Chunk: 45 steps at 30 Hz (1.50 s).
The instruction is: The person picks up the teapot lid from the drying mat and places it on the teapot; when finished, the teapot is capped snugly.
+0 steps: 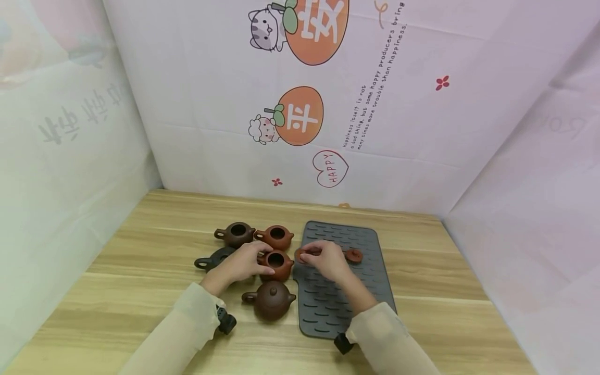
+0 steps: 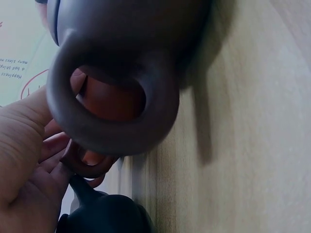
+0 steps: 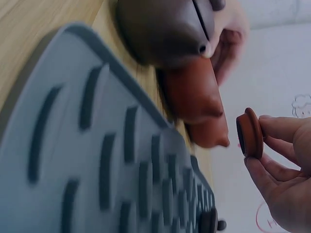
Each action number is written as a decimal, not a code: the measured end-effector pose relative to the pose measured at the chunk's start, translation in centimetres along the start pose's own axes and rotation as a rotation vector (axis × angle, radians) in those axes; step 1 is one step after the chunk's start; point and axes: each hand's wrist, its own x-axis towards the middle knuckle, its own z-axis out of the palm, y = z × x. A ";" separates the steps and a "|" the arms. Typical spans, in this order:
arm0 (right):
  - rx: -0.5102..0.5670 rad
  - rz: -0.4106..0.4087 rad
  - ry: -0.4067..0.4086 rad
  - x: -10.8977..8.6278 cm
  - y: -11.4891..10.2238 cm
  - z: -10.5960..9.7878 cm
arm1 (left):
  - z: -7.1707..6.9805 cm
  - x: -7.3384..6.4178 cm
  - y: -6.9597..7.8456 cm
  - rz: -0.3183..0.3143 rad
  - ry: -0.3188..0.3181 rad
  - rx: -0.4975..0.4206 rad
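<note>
My left hand (image 1: 244, 262) holds a reddish-brown teapot (image 1: 282, 273) with thumb and fingers on either side of its uncovered mouth. To the right, my right hand (image 1: 329, 260) pinches a round reddish-brown teapot lid (image 3: 250, 134) between thumb and fingers, raised on edge in the right wrist view. The lid is near the held teapot's spout, above the mat's left edge. Just in front stands a dark brown teapot (image 1: 273, 302) with its lid on; its handle fills the left wrist view. A black teapot (image 1: 217, 258) is partly hidden behind my left hand.
Behind are two lidless teapots, one dark brown (image 1: 236, 237) and one reddish (image 1: 276, 239). A grey ridged mat (image 1: 323, 304) lies on the wooden table (image 1: 117, 291), with another reddish lid (image 1: 353, 255) on it. Printed white cloth (image 1: 211, 130) encloses the back and sides.
</note>
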 end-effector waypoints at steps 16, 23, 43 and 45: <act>-0.013 -0.061 -0.049 1.5 -2.4 3.8 | 0.1 0.2 -0.2 -0.017 0.007 -0.004; -0.021 -0.074 -0.050 1.6 -2.7 4.7 | 0.1 0.2 0.0 -0.021 0.015 -0.005; -0.072 -0.101 -0.036 1.1 -2.3 5.4 | -0.1 0.2 0.1 -0.001 0.008 0.005; -0.065 -0.097 -0.033 1.2 -2.1 5.1 | -0.2 0.2 0.2 0.009 -0.001 0.012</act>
